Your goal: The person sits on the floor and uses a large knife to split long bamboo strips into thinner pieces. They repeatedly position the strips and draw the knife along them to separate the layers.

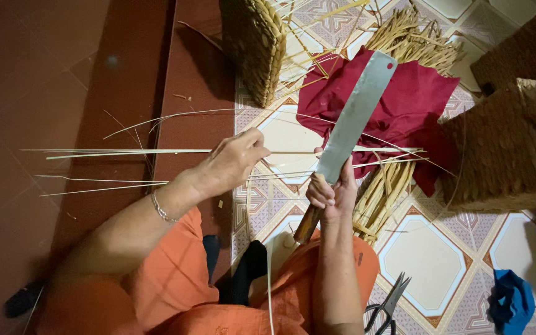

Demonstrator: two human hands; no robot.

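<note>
Tiled floor: left hand pinches pale thin strips, right hand apparently grips cleaver

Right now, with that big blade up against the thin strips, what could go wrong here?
1. The right hand holds the broad cleaver by its wooden handle, blade across the thin strips. The left hand grips those strips close to the blade, so a slip could cut its fingers.
2. The long strips are springy and could whip sideways if they snap.
3. Black scissors lie on the tiled floor by the knee, easy to lean on.
</note>
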